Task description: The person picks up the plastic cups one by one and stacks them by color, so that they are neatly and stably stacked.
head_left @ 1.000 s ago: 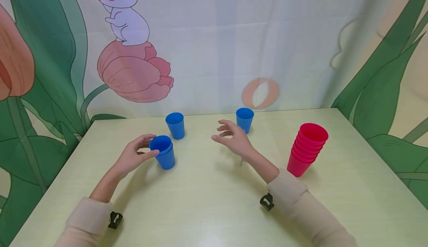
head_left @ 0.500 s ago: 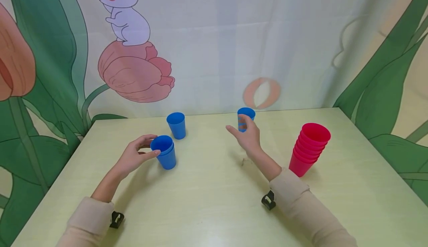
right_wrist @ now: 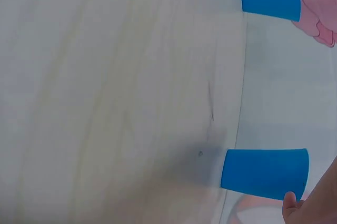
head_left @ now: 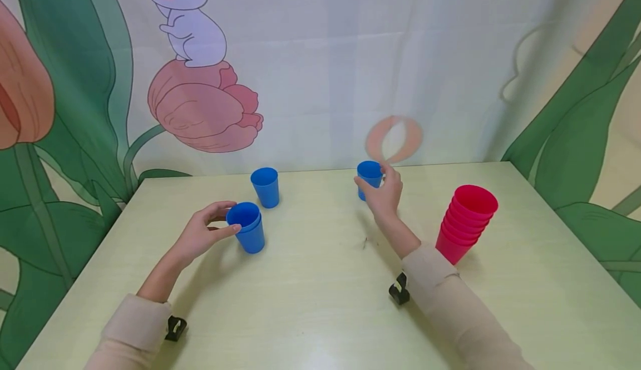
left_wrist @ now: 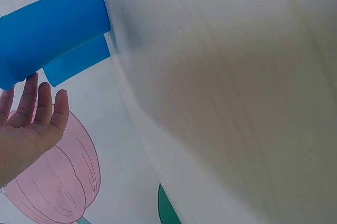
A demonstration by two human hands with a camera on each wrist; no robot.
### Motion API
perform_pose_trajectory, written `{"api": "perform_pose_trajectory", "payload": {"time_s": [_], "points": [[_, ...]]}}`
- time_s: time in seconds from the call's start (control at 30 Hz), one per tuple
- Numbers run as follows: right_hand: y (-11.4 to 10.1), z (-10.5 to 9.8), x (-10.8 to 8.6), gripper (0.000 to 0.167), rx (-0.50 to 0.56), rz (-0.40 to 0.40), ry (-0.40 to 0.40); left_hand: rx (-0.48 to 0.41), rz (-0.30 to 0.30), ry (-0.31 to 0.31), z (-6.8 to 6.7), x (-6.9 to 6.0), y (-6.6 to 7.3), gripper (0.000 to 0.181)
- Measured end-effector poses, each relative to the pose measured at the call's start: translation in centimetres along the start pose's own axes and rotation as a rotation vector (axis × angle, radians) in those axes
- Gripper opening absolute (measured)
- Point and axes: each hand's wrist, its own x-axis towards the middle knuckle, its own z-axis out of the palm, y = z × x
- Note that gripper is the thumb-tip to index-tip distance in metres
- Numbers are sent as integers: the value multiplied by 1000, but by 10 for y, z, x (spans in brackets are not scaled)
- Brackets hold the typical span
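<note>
Two nested blue cups stand upright on the table at left centre. My left hand holds them near the rim, thumb at the front and fingers behind; in the left wrist view the fingertips meet the cup wall. At the back, right of the middle, is a single blue cup. My right hand has its thumb on this cup's left side and its fingers at the right of the rim. The right wrist view shows the thumb against the cup near its rim.
Another blue cup stands behind the nested pair. A stack of several red cups leans slightly at the right, beside the right forearm. A printed curtain hangs along the table's back edge. A small dark mark lies on the tabletop.
My right hand has moved right and away from me, from beside the far blue cup to its rim, and now grips it. The left hand has stayed on the nested cups.
</note>
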Motion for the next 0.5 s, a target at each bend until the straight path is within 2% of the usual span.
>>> {"api": "perform_pose_trajectory", "payload": {"time_s": [0.2,0.5], "points": [[6,3,13,72,-8,41,48,-8,6,1,0,1,-2,64],[9,8,22,85,-10,138,5,0,14,6,0,1,-3,62]]}}
